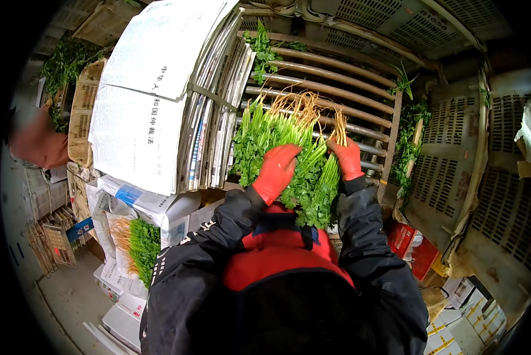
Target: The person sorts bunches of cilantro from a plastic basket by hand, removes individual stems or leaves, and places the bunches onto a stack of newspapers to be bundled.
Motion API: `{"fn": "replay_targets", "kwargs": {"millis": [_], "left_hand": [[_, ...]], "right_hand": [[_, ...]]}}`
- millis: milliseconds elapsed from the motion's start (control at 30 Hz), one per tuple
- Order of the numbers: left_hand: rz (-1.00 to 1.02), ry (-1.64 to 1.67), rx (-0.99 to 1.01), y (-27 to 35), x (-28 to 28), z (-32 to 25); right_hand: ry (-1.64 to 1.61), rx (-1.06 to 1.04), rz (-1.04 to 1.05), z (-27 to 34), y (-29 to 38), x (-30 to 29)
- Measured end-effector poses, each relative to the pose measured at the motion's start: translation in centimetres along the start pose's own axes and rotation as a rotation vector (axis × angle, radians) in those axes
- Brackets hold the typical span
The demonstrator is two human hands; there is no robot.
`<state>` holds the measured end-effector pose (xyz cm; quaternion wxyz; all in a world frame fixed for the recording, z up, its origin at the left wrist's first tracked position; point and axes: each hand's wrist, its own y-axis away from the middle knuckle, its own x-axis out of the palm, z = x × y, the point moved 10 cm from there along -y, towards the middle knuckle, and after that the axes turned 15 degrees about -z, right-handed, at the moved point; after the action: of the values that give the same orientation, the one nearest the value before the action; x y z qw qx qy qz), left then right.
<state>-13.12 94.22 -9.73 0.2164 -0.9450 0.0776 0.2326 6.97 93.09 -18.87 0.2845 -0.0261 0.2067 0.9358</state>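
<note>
A row of leafy green herbs with long tan roots lies on a rack of metal bars, roots pointing away from me. My left hand, in a red rubber glove, rests on the stems and leaves at the middle of the row; its fingertips are partly hidden among them. My right hand, gloved alike, grips a slim bunch of the herbs just below its roots, at the row's right end. The leaves of that bunch hang towards my body.
A tall strapped stack of newspapers stands left of the rack. Plastic crates rise at the right and the far side. More rooted herbs lie in paper at lower left. Another person is at the far left.
</note>
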Motion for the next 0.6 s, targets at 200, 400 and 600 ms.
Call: {"fn": "replay_targets", "kwargs": {"millis": [200, 400, 600], "left_hand": [[0.316, -0.177, 0.285, 1.3, 2.4, -5.9], [0.019, -0.321, 0.125, -1.8, -4.4, -2.2], [0.018, -0.206, 0.024, -0.5, -4.0, 1.0]], "right_hand": [[0.409, -0.167, 0.001, 1.4, -0.2, -0.2], [0.491, -0.048, 0.123, -3.0, 2.6, -1.3], [0.423, -0.087, 0.074, -2.0, 4.1, 10.5]]}}
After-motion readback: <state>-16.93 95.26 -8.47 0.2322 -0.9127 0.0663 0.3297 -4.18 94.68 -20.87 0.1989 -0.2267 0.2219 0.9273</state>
